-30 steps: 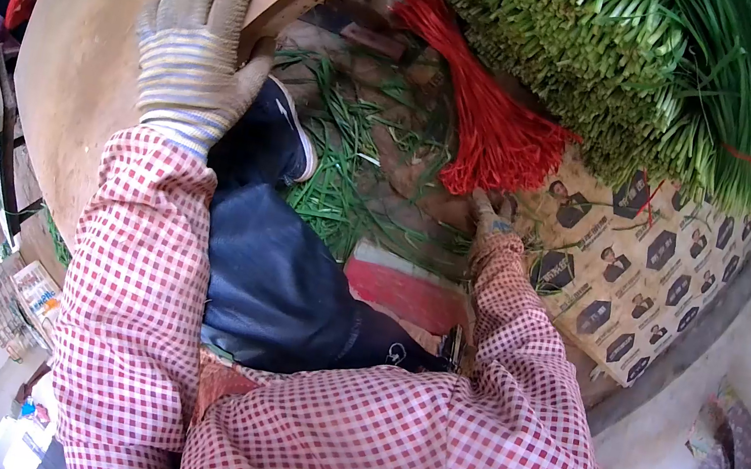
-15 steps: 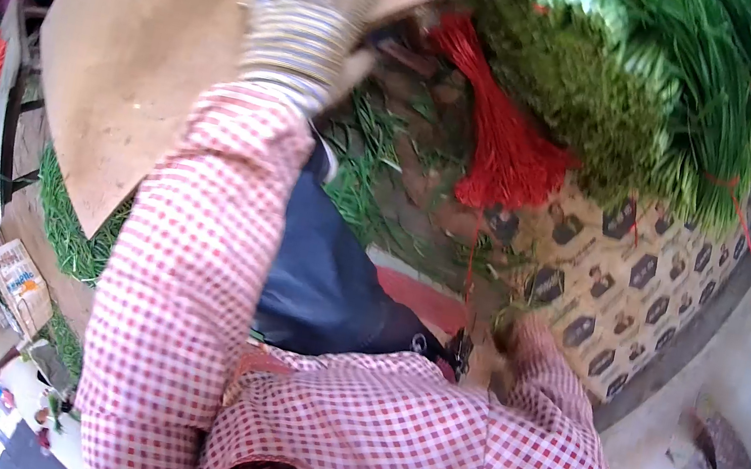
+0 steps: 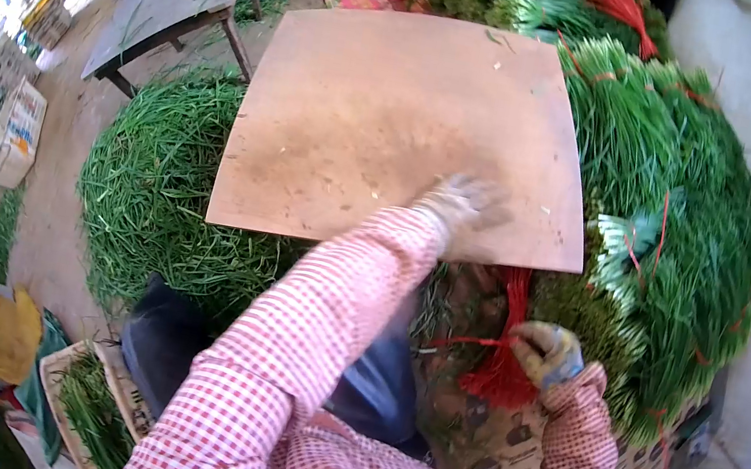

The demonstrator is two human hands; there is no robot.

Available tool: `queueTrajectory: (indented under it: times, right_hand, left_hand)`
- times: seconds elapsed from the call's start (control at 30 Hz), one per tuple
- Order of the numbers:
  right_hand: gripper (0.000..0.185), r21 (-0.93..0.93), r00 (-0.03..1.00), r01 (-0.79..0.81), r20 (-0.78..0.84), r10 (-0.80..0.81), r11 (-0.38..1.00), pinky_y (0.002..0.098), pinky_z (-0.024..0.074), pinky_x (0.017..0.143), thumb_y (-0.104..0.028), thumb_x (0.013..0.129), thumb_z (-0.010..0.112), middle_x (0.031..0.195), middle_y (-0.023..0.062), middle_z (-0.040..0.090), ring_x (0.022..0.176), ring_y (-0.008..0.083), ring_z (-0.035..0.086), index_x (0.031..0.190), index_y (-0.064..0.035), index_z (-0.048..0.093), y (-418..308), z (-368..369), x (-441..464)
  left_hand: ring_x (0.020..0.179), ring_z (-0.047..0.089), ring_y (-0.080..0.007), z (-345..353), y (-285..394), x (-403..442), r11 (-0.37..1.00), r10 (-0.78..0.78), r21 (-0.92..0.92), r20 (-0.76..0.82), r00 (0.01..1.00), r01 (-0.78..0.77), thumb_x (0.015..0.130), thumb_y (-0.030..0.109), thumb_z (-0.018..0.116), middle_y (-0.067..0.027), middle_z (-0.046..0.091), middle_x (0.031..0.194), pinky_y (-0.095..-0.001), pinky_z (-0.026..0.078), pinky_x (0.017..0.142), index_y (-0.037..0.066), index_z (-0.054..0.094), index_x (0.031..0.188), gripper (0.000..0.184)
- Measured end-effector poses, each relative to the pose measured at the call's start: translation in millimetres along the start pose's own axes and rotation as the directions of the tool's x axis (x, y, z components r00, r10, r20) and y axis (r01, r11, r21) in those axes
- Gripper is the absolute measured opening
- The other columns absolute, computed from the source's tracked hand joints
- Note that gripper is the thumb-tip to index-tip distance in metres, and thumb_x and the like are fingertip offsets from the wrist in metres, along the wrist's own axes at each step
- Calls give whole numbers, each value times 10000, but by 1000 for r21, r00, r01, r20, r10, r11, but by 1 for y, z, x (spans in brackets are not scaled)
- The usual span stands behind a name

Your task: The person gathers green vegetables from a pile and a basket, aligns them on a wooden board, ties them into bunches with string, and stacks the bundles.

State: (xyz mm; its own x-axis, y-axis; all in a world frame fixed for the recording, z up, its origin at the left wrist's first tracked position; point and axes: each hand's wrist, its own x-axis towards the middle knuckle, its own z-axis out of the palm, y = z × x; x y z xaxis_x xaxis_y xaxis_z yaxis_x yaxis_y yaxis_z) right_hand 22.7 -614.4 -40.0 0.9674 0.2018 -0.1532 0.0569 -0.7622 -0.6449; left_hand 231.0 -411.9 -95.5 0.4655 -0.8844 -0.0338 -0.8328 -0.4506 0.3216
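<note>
I note a gloved left hand, blurred, outstretched over a flat tan board. Gloved right hand curled at bundled red strings; grip indeterminable.

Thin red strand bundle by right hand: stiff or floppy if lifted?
Probably floppy: the thin red strand bundle is made of slender lengths. It may tangle or shed strands, since its near end splays loosely.

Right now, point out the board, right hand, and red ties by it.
Board (image 3: 394, 127), head view: middle of its top.
Right hand (image 3: 547, 353), head view: its middle.
Red ties (image 3: 499, 373), head view: lower strands.
</note>
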Motion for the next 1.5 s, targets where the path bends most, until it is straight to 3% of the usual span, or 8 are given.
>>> queueTrajectory:
  times: [0.13, 0.27, 0.37, 0.43, 0.57, 0.87, 1.27, 1.5]
  right_hand:
    - [188, 290, 986, 18, -162, 30, 957, 235, 467, 557, -141, 917, 603, 679, -5, 598, 622, 69, 558, 1060, -34, 662, -58, -56, 103]
    - [178, 275, 950, 185, -294, -101, 944, 227, 443, 512, -178, 918, 608, 638, -9, 580, 567, 60, 541, 1047, -79, 680, -57, -64, 249]
    - [184, 247, 963, 99, -267, -30, 964, 254, 451, 505, -132, 908, 601, 632, 5, 585, 552, 85, 546, 1073, -94, 672, -59, -53, 339]
    - [239, -198, 964, 62, -242, -109, 978, 266, 468, 513, -104, 912, 566, 654, 32, 604, 539, 111, 551, 1139, -110, 642, -42, -37, 379]
    - [361, 64, 917, 74, -396, -43, 995, 273, 492, 721, -158, 932, 533, 959, 109, 637, 816, 165, 595, 1280, -61, 535, -28, 9, 395]
    - [920, -583, 974, 225, 117, -193, 781, 408, 195, 1178, -567, 850, 586, 1493, 269, 275, 1412, 383, 242, 1445, 56, 265, -126, 83, 305]
    - [581, -22, 503, 864, 36, -863, 503, 420, 334, 1084, -324, 891, 631, 1354, 209, 483, 1271, 348, 451, 1350, -10, 462, -277, 118, 212]
    - [455, 520, 395, 232, 722, -569, 822, 297, 484, 714, -312, 903, 640, 1032, 65, 607, 839, 146, 564, 1267, -54, 550, -327, 289, 177]
  left_hand:
    - [1312, 390, -372, -50, -76, -89, 883, -466, 57, -14, 885, 466, 828, 520, 597, -170, 438, 1418, -461, 282, 1110, 155, 513, 1331, 628]
    - [1292, 419, -354, -41, -151, -235, 601, -713, 37, -426, 557, 798, 881, 336, 595, -179, 467, 1378, -421, 332, 1091, 88, 490, 1336, 529]
    - [1368, 312, -393, -32, -150, -337, 209, -959, -280, -245, 141, 937, 940, 334, 533, -260, 288, 1488, -402, 283, 1125, 34, 329, 1434, 613]
    - [1362, 320, -400, -17, -133, -403, 210, -952, -283, -276, 130, 936, 917, 323, 568, -260, 291, 1489, -408, 299, 1112, 30, 343, 1424, 627]
    - [1310, 398, -400, 5, -76, -474, 93, -960, -305, -279, 4, 948, 796, 209, 695, -253, 369, 1441, -394, 354, 1075, 24, 474, 1321, 599]
    - [1160, 531, -256, 26, 30, -427, 289, -950, -734, -297, 92, 615, 734, 88, 728, -148, 456, 1360, -347, 474, 900, 35, 555, 1220, 519]
    - [1161, 528, -416, 34, 190, -379, 657, -711, -714, -480, 514, 242, 838, 156, 660, -240, 353, 1436, -427, 480, 927, 62, 546, 1219, 409]
    - [998, 625, -366, 18, 253, -453, 751, -657, -596, -715, 238, 285, 830, 123, 668, -217, 603, 1160, -399, 516, 839, 13, 611, 1113, 309]
